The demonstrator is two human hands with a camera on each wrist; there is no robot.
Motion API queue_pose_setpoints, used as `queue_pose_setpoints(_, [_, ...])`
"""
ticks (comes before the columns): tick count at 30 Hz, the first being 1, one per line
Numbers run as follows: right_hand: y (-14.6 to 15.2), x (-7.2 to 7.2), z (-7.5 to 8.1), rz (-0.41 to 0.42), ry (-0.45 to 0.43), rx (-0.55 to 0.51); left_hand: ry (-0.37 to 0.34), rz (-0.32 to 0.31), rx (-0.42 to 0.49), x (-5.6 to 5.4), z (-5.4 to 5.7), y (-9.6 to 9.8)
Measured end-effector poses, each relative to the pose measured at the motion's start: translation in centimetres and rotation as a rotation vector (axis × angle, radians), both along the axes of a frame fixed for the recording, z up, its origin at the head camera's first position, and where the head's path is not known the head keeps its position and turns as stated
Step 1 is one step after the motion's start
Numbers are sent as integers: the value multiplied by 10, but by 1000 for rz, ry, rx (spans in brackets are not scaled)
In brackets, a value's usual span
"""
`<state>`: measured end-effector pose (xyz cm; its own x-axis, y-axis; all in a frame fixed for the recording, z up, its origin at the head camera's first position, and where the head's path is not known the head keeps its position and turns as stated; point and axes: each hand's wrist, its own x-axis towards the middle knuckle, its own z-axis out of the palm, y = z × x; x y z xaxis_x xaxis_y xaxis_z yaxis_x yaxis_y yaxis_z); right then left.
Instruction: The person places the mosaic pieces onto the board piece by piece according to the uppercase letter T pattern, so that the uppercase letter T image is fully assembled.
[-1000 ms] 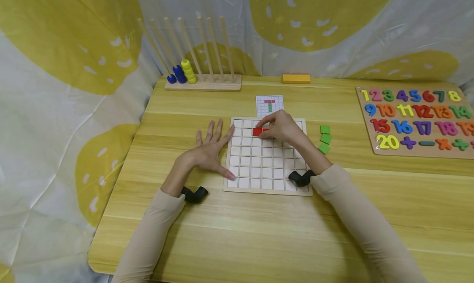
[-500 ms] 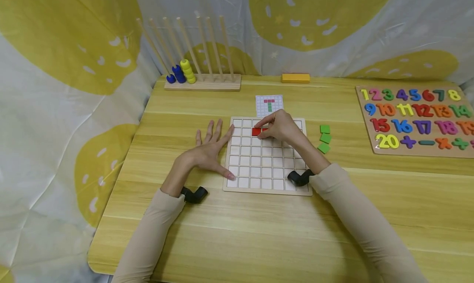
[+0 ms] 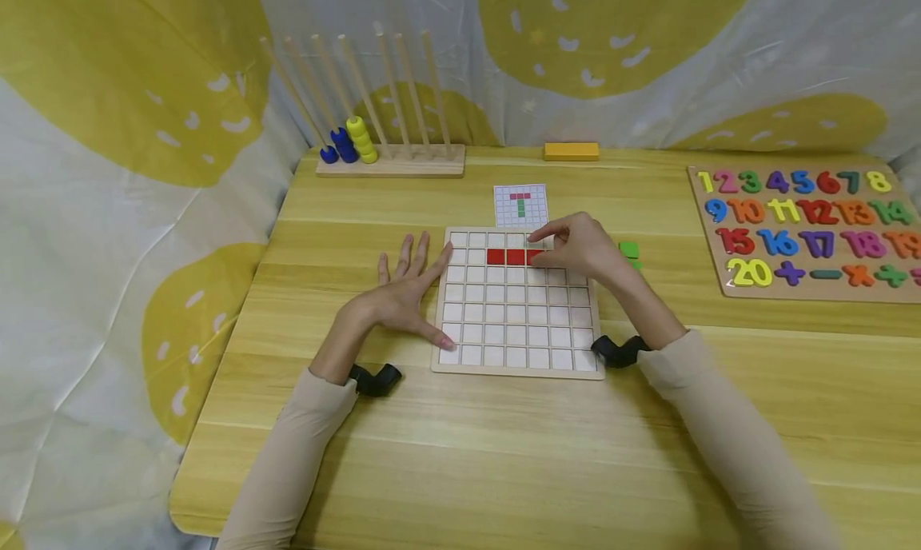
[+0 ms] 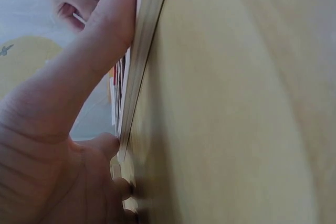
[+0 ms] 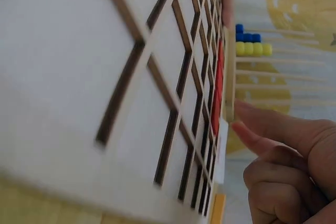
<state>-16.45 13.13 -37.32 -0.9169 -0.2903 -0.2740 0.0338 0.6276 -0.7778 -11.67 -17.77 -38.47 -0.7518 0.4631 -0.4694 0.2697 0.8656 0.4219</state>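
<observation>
A wooden grid board with white squares lies on the table, three red square tiles side by side in its second row. My left hand is spread along the board's left edge, thumb on the lower left corner and index finger at the upper left; the left wrist view shows the thumb over the rim. Over the rightmost red tile is my right hand, thumb and index finger apart. The right wrist view shows nothing between those fingertips and its other fingers curled. This hand partly covers the rightmost tile and the board's upper right.
A card with a red and green T pattern lies behind the board. Green tiles sit to its right, partly hidden by my right arm. Farther off are a peg abacus, an orange block and a number puzzle board.
My right hand has moved right along the row, uncovering the red tiles and now blocking some green ones. My left hand stays in place on the board's edge.
</observation>
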Motion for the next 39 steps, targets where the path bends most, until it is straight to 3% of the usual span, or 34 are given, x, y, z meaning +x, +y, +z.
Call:
queue_pose_setpoints(7, [58, 9, 5, -25, -2, 24, -6, 4, -6, 1, 1, 0])
queue_pose_setpoints(12, [97, 15, 4, -89, 11, 32, -4, 7, -7, 1, 0, 0])
queue_pose_setpoints(18, [127, 18, 1, -148, -4, 87, 0, 2, -5, 1, 0, 1])
queue_pose_setpoints(27, [138, 13, -5, -159, -57, 137, -1, 2, -2, 1, 0, 0])
queue_pose_setpoints(39, [138, 6, -8, -168, -84, 128, -1, 3, 0, 0, -1, 0])
